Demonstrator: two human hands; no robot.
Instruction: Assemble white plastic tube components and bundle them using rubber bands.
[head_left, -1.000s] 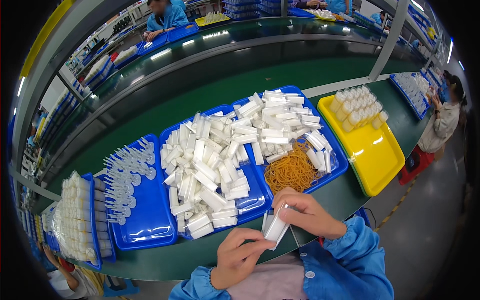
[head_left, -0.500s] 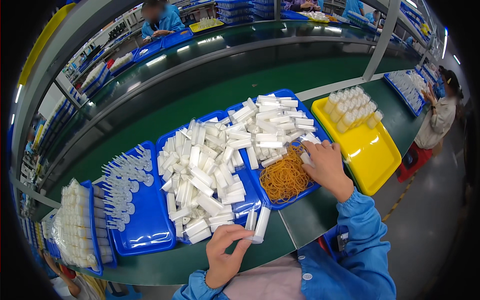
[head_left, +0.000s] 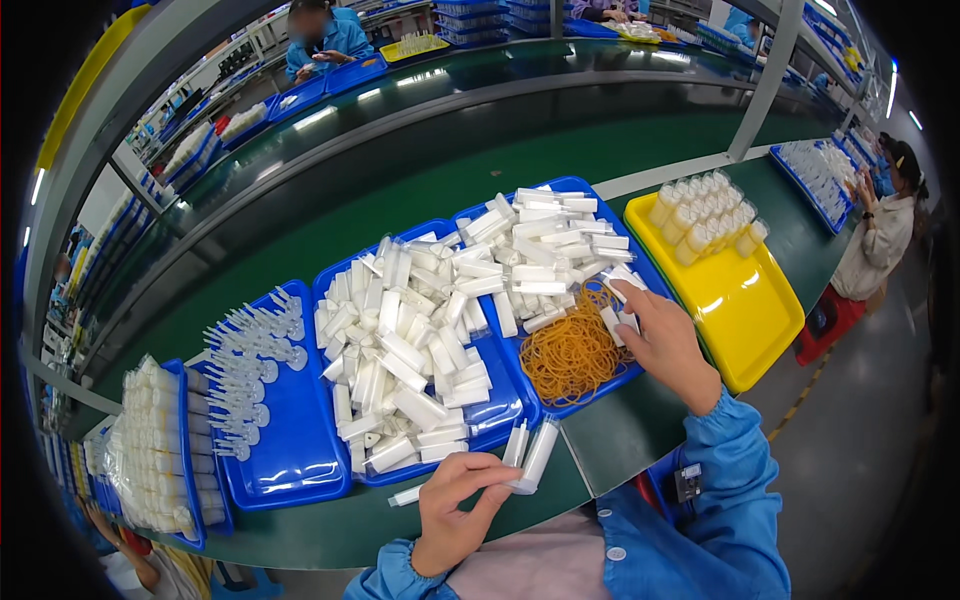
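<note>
My left hand (head_left: 458, 512), at the front edge of the table, pinches white pieces in clear sleeves (head_left: 540, 452) that point up and to the right. Another wrapped white piece (head_left: 405, 496) shows left of that hand; whether it lies on the table or is held, I cannot tell. My right hand (head_left: 668, 345) is over the right side of the second blue tray (head_left: 588, 400), thumb and forefinger apart around loose white pieces (head_left: 612, 322). Just left of it lies a heap of tan rubber bands (head_left: 568, 358). White wrapped pieces (head_left: 400, 340) fill most of the middle blue tray (head_left: 500, 412).
Right of me, a yellow tray (head_left: 755, 320) holds upright white cylinders (head_left: 700, 215). To the left are a blue tray (head_left: 285, 480) with clear stemmed parts (head_left: 255, 365) and bagged white cylinders (head_left: 155, 450). A metal post (head_left: 765, 85) stands beyond. Co-workers sit across and right.
My right hand has shifted slightly right and its thumb and forefinger have spread. The pieces in my left hand have tilted and moved a little right. A wrapped piece now shows left of that hand.
</note>
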